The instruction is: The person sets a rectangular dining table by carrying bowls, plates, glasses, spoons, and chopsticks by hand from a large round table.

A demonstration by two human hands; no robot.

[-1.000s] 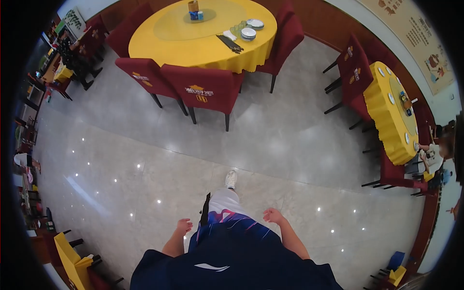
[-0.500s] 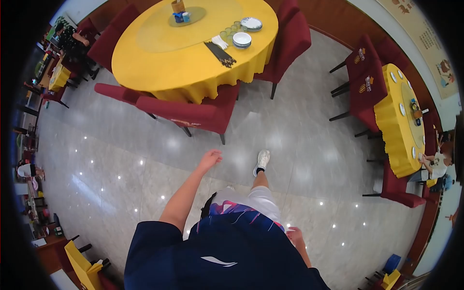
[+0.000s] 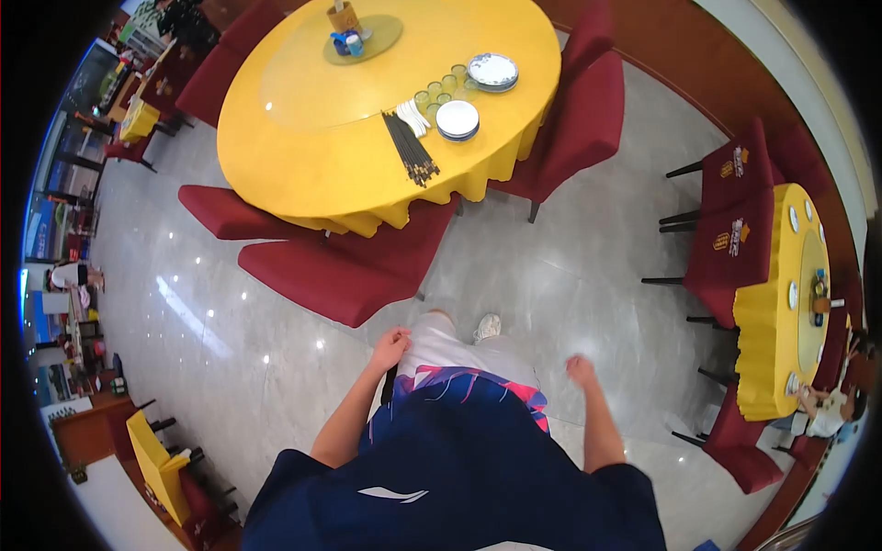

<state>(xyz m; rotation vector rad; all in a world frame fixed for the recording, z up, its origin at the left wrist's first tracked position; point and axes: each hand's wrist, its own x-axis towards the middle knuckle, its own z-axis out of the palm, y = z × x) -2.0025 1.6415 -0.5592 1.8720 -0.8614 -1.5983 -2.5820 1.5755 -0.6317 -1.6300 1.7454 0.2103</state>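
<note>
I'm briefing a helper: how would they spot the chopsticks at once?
Find the large round table with yellow cloth ahead. On its near side, left of the stacked dishes, lie the chopsticks: a loose bundle, long and black, unlike the short white utensils beside them.

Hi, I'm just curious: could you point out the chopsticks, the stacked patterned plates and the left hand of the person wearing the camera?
Chopsticks (image 3: 410, 149): head view, middle of the bundle.
Patterned plates (image 3: 492, 69): head view, top plate's face.
Left hand (image 3: 392, 347): head view, middle of the hand.
</note>
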